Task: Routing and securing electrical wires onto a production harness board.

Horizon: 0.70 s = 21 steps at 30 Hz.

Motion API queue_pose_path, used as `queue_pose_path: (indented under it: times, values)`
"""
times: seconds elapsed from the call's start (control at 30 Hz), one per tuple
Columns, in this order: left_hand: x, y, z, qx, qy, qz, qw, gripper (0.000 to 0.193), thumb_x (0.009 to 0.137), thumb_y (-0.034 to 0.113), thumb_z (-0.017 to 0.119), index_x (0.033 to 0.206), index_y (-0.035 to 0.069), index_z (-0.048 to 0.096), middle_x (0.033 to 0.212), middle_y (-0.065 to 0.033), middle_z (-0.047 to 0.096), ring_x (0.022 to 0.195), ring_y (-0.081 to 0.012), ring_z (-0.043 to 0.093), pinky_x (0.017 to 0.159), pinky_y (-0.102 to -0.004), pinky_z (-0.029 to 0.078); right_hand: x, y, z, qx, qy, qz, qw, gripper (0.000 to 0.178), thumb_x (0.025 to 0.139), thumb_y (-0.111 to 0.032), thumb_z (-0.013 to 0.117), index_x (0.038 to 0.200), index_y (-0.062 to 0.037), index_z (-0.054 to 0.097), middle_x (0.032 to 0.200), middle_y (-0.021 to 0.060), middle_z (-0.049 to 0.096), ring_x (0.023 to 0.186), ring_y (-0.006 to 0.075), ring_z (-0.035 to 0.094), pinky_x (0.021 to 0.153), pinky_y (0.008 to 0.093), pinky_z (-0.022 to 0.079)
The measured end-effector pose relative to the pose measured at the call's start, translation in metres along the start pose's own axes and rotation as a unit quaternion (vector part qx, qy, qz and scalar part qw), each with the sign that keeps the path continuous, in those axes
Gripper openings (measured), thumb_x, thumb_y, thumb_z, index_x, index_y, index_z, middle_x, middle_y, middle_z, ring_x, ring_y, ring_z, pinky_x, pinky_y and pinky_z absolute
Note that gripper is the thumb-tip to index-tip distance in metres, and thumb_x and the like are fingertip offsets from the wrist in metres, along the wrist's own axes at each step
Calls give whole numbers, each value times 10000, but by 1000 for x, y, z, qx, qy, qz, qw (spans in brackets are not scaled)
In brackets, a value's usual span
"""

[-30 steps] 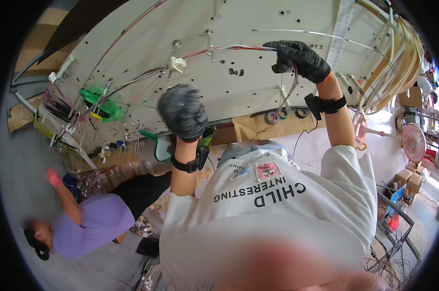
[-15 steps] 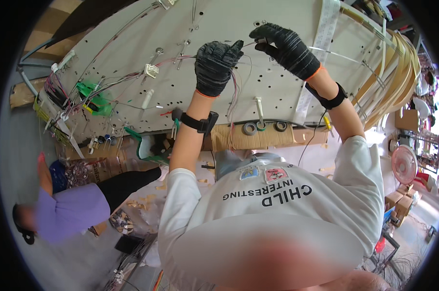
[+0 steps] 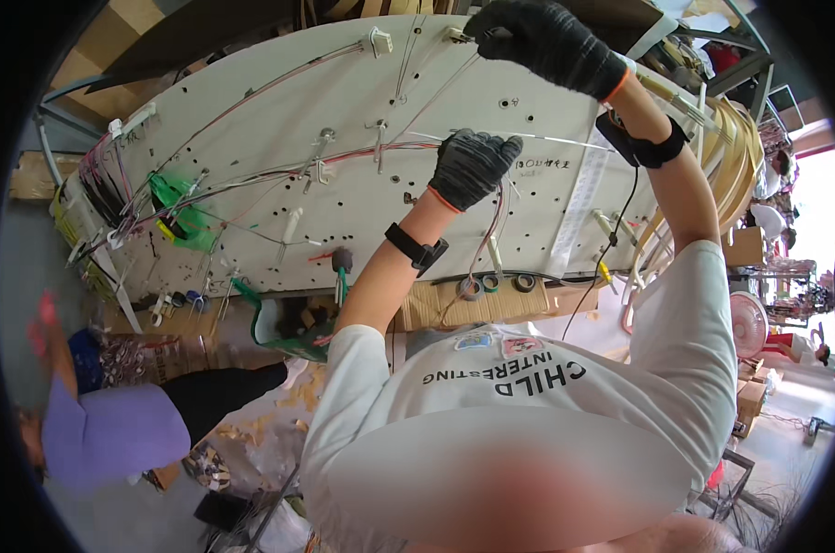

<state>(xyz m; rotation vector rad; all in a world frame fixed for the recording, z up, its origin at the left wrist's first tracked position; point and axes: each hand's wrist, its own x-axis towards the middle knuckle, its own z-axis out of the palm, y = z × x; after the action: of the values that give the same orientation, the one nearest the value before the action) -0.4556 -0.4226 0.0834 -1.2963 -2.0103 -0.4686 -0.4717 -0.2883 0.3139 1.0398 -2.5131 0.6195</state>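
A pale pegboard [image 3: 344,101], dotted with holes, spreads before me. My left hand [image 3: 474,169], in a dark grey knitted glove, is closed round a bundle of wires. Pinkish strands [image 3: 385,148] come into that fist from the left, and others [image 3: 488,238] hang below it over the board's near edge. Up at the far edge, my gloved right hand [image 3: 546,44] has its fingers bent together beside a small pale connector block [image 3: 456,35]. One thin wire [image 3: 441,90] slants up from the bundle to those fingertips; the exact grip is hidden.
Metal pegs [image 3: 381,138] and white clips [image 3: 381,41] stick up from the board. Rolls of tape [image 3: 523,283] lie at the near edge beside a green bin [image 3: 284,327]. Pale strips [image 3: 735,157] hang at the right. A person in purple [image 3: 113,424] is at lower left.
My right hand has moved up to the connector block at the far edge. My left hand has shifted right and nearer to me, still around wires. The view has shifted too.
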Motion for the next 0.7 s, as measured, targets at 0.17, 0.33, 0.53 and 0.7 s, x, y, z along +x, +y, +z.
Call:
queue_pose_path:
  times: [0.17, 0.33, 0.53, 0.7]
  values:
    - [2, -3, -9, -17, 10, 3, 1000, 252, 813, 162, 579, 1058, 116, 623, 656, -27, 588, 590, -195, 603, 553, -354, 452, 20, 7, 1, -7, -68, 116, 991, 149, 881, -122, 702, 1001, -39, 674, 885, 106, 711, 792, 187, 674, 714, 317, 539]
    - [-2, -2, -14, -67, -13, -5, 998, 240, 806, 158, 580, 1035, 126, 643, 688, -36, 601, 610, -213, 602, 561, -378, 454, 20, 25, 6, 171, -113, 170, 964, 130, 936, -112, 641, 1047, -48, 659, 829, 34, 683, 768, 105, 631, 679, 272, 527]
    - [3, 0, 4, -49, 30, -10, 998, 186, 826, 159, 563, 995, 133, 638, 666, -32, 603, 589, -217, 606, 553, -382, 453, -6, 72, 43, 210, 35, 224, 951, 185, 954, -134, 625, 1126, -63, 621, 891, 22, 665, 781, 110, 636, 679, 279, 555]
    - [28, 10, 4, -8, -57, -94, 994, 139, 898, 167, 536, 838, 132, 656, 617, -77, 620, 548, -249, 611, 480, -388, 443, -169, 108, 87, 727, 66, 169, 663, 401, 1014, -287, 505, 1310, -17, 526, 1206, 121, 620, 1126, 228, 617, 986, 348, 497]
